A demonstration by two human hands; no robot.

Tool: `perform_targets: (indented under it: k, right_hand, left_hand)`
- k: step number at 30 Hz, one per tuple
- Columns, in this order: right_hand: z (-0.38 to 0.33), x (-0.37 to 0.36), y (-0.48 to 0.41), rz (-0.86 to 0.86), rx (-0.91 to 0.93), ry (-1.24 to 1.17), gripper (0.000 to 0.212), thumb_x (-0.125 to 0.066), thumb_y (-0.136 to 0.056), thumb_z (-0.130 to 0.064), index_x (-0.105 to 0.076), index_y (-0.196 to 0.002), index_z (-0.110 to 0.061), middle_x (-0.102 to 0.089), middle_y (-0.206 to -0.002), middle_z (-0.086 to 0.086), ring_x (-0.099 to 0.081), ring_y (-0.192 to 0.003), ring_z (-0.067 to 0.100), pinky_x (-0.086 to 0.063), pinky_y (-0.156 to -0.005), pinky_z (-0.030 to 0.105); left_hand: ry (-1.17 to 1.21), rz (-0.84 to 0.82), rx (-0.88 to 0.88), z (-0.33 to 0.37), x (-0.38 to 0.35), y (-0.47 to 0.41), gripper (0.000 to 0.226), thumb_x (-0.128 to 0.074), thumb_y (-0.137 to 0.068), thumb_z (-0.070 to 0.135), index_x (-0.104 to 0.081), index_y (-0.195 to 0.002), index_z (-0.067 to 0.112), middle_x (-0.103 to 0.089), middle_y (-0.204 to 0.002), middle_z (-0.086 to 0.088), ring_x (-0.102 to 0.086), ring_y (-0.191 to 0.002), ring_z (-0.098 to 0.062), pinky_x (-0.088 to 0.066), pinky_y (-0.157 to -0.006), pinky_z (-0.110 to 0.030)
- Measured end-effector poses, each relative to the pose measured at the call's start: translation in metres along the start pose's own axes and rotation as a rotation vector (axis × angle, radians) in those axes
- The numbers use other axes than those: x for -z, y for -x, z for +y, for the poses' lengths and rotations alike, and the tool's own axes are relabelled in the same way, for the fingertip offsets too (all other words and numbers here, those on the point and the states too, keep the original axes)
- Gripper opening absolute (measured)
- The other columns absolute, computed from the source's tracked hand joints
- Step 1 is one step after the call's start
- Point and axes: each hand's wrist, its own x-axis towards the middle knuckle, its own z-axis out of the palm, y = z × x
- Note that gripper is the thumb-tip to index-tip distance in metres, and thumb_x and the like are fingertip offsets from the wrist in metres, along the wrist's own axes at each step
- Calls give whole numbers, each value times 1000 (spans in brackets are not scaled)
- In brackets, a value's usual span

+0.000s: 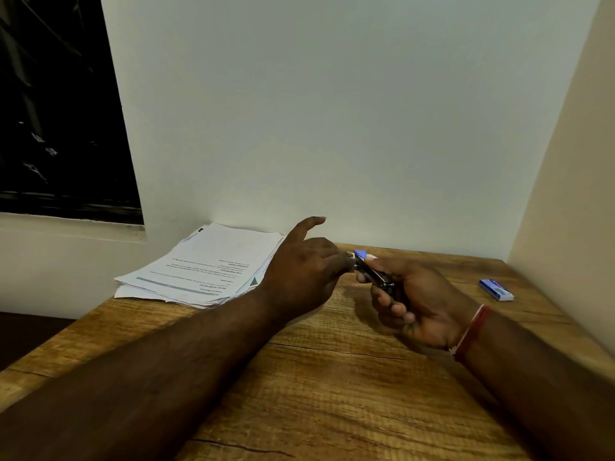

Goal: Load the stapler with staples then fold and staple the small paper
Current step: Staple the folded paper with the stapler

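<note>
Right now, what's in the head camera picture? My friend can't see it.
Over a wooden table, a person's right hand grips a small stapler while the left hand pinches its front end. A stack of printed papers lies at the far left; a small blue box lies to the right.

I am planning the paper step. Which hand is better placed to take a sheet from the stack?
Probably the left hand: it is beside the paper stack, while the right hand grips the stapler.
</note>
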Motion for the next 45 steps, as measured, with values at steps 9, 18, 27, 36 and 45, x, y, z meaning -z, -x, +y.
perform_targets:
  k: [9, 18, 27, 36, 45]
  right_hand:
    - [1, 0, -4, 23, 75, -5, 31, -56, -110, -30, -66, -101, -3, -48, -51, 7, -35, -30, 9, -19, -33, 18]
    - [12, -2, -6, 202, 291, 283, 43, -60, -110, -36, -68, -107, 6, -57, -65, 16, -38, -45, 20, -29, -47, 28]
    - [24, -14, -8, 194, 366, 583, 29, -55, -114, -32, -70, -107, -9, -71, -73, 9, -49, -48, 15, -38, -47, 26]
    - [28, -15, -14, 360, 484, 835, 28, -58, -113, -32, -69, -92, -17, -73, -75, -5, -61, -60, -2, -42, -63, 14]
    - [29, -18, -14, 352, 488, 777, 30, -54, -114, -32, -69, -97, -12, -70, -71, -1, -55, -50, -2, -40, -50, 10]
  left_hand:
    - [102, 64, 171, 2, 0, -2, 27, -88, -97, 39, -85, -117, 21, -85, -112, 7, -79, -106, -15, -44, -123, -55]
    - [1212, -42, 1338, 6, 12, -11, 90, -86, -88, 67, -59, -146, 3, -77, -116, -1, -82, -105, -20, -65, -89, -38]
    - [1516, -84, 1228, 30, 9, -9, 47, -91, -97, 30, -75, -133, 4, -78, -125, -28, -80, -103, -38, -57, -114, -65]
    - [1522, 29, 1283, 36, 10, -14, 41, -89, -97, 20, -74, -136, 19, -82, -132, -14, -77, -127, -39, -59, -115, -60]
    - [1419, 42, 1288, 36, 12, -16, 31, -89, -97, 24, -80, -125, 14, -84, -121, -14, -80, -120, -33, -61, -114, -55]
